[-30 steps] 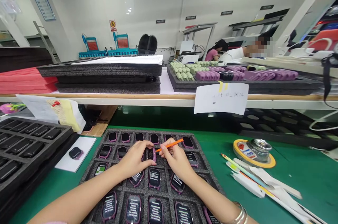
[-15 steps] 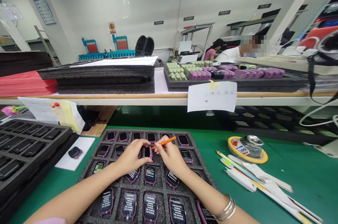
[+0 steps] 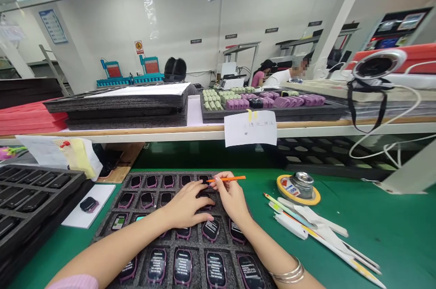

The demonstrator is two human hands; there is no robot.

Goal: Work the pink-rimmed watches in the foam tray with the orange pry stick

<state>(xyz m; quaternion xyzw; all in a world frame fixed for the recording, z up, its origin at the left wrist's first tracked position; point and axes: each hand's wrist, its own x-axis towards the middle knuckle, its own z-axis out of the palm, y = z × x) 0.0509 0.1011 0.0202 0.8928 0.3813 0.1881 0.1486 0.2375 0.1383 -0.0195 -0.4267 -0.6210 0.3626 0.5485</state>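
Note:
A dark foam tray (image 3: 226, 249) holds rows of smartwatches with purple frames; several screens show white text. Over its upper rows reaches my left hand (image 3: 185, 205), fingers spread and thumb apart. Its fingertips are at the top row, next to a dark-screened smartwatch (image 3: 204, 178). Another smartwatch (image 3: 206, 203) shows between my left thumb and fingers, partly covered. Close on the right, my right hand (image 3: 231, 193) pinches a thin orange pointed stick (image 3: 230, 179), its tip directed left at the top-row watch. Whether the tip touches it I cannot tell.
Left of the tray, a single watch (image 3: 89, 204) lies on a white pad (image 3: 76, 219), beside another foam tray (image 3: 73, 189). To the right are a tape roll (image 3: 315, 197) with a metal-topped jar and several pens and tools (image 3: 327, 234). A shelf (image 3: 163, 136) with stacked foam spans the back.
My left hand has come away from the watch between its thumb and fingers and moved right and up the tray. My right hand still holds the orange stick, now more level. The camera view has shifted.

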